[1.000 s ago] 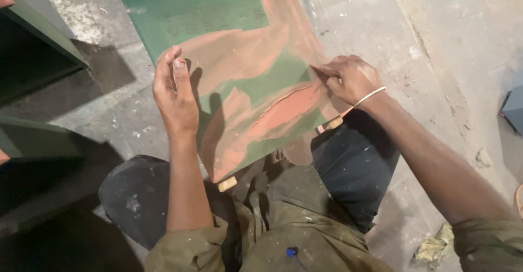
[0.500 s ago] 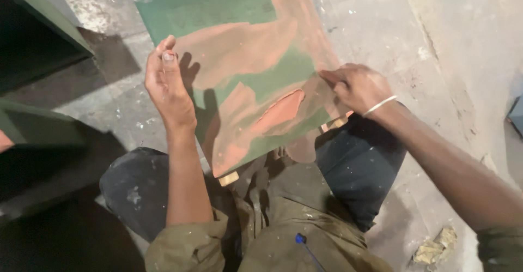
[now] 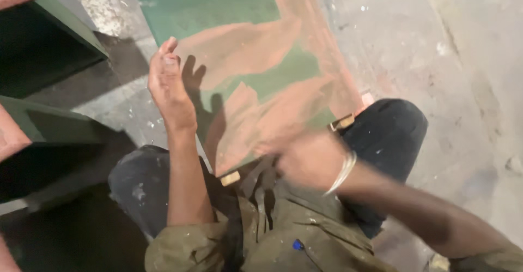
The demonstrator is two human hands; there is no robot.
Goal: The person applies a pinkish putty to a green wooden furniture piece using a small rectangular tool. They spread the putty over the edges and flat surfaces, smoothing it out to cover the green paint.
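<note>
Green panel point(image 3: 229, 10) unmoved; right hand point(image 3: 308, 160) slid down, grip blurred; left hand point(image 3: 169, 84) open.

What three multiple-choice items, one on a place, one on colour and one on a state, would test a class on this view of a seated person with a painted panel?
1. Where does the near edge of the panel rest?
A. On the person's lap
B. On a shelf
C. Against a wall

2. Which colours cover the panel?
A. Blue and white
B. Green with reddish-brown patches
C. Yellow all over

3. How is the left hand?
A. Clenched round a brush
B. Flat under the panel
C. Open, raised at the panel's left edge

Answers:
1. A, its lower edge with two small hinges lies across the dark trousers.
2. B, green shows through broad reddish-brown areas.
3. C, the fingers are spread and hold nothing, while the right hand is blurred at the lower edge.
</note>
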